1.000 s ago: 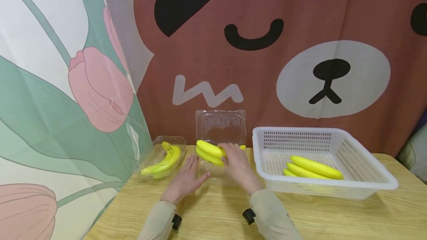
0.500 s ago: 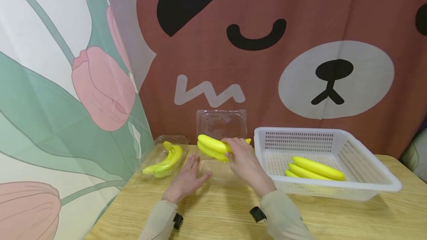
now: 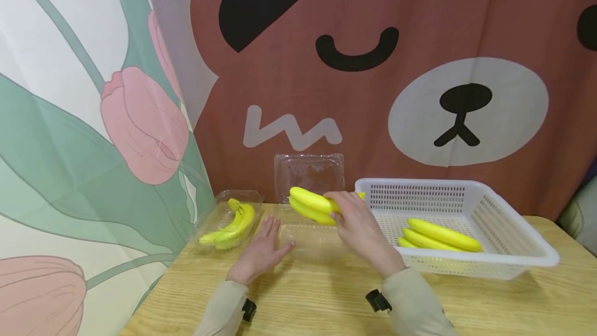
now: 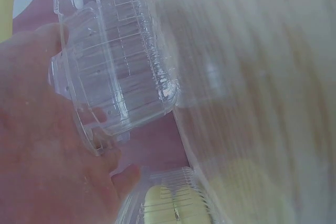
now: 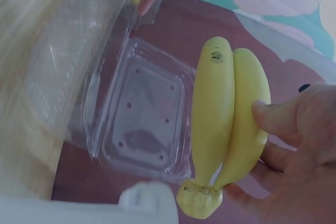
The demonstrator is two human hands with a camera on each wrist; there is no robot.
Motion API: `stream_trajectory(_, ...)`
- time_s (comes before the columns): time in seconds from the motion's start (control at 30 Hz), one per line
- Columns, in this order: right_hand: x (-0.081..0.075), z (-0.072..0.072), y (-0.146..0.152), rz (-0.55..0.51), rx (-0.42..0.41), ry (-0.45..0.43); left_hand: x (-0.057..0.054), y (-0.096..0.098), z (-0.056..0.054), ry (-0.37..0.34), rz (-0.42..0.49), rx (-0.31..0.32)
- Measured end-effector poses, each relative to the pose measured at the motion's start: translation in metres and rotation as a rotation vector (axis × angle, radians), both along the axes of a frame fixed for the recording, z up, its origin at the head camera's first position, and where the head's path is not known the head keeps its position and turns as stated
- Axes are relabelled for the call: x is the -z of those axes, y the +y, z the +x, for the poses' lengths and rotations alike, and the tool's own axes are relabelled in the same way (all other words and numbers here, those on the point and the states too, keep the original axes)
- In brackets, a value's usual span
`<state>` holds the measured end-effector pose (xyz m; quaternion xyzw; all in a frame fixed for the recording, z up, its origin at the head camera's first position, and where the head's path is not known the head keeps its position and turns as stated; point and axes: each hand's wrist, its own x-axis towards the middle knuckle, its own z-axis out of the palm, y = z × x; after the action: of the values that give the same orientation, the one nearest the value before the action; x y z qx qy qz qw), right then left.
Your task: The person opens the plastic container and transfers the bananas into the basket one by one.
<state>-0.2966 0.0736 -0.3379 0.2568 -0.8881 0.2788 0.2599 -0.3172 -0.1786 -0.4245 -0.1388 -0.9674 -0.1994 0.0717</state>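
Observation:
My right hand (image 3: 361, 224) grips a small bunch of yellow bananas (image 3: 311, 205) from above, over the open clear plastic clamshell box (image 3: 303, 237). In the right wrist view the bunch (image 5: 212, 114) shows two bananas joined at the stem, with my thumb pressing one side. The box's lid (image 3: 310, 174) stands up at the back. Its base holds nothing. My left hand (image 3: 261, 250) touches the left side of the box, fingers straight and thumb spread. In the left wrist view, fingers of the left hand (image 4: 52, 140) lie along the rim of the clear box (image 4: 121, 61).
A second clear box (image 3: 254, 198) with a banana bunch (image 3: 235, 224) stands to the left. On the right is a white perforated basket (image 3: 517, 258) with more bananas (image 3: 440, 235) inside. All stand on a wooden table (image 3: 303, 299) before a printed curtain (image 3: 354, 118).
My right hand has lifted the banana bunch out of the box's base and carried it up and to the right, nearer the basket. The left hand stays beside the box.

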Motion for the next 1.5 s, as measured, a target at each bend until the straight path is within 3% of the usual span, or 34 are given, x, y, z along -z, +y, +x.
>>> stream_trajectory(0.4,-0.005,0.002,0.041,0.009,0.032,0.089,0.001,0.0,-0.001,0.009,0.021,0.011)
stream_trajectory(0.67,-0.004,0.01,0.079,0.023,0.095,0.043,0.003,0.0,-0.002,0.012,0.018,0.013)
stream_trajectory(0.97,0.004,0.02,0.122,0.076,0.152,0.043,0.004,0.001,-0.001,-0.005,0.02,0.011)
stream_trajectory(1.17,0.013,0.027,0.144,0.116,0.161,0.095,0.003,0.001,-0.001,-0.001,0.018,0.02)
stream_trajectory(1.5,0.021,0.027,0.16,0.141,0.164,-0.014,0.002,0.0,-0.003,-0.001,0.021,0.012)
